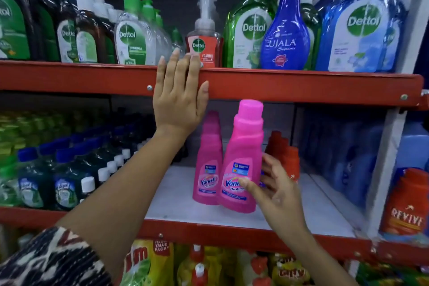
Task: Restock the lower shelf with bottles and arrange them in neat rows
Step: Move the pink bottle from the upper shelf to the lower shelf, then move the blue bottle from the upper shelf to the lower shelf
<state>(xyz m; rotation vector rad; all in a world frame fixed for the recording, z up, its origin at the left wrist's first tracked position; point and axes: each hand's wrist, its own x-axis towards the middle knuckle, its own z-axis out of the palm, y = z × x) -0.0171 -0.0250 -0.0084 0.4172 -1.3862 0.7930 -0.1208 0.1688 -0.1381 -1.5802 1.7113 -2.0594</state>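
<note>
A pink Vanish bottle [243, 160] stands slightly tilted at the front of the lower shelf [176, 206], with my right hand [271, 183] wrapped around its lower right side, thumb across the label. Just behind it to the left, a second pink Vanish bottle [209, 162] stands upright. My left hand [178, 97] lies flat, fingers apart, on the red edge of the upper shelf [301, 86], holding nothing. Red-capped orange bottles [283, 153] stand in a row right behind my right hand.
Dark green and blue-capped bottles [58, 169] fill the lower shelf's left half. Blue bottles [343, 158] stand at its right, beyond them an orange Revive bottle [406, 206]. Dettol and Ujala bottles [285, 30] line the upper shelf. Yellow packs [162, 260] sit below.
</note>
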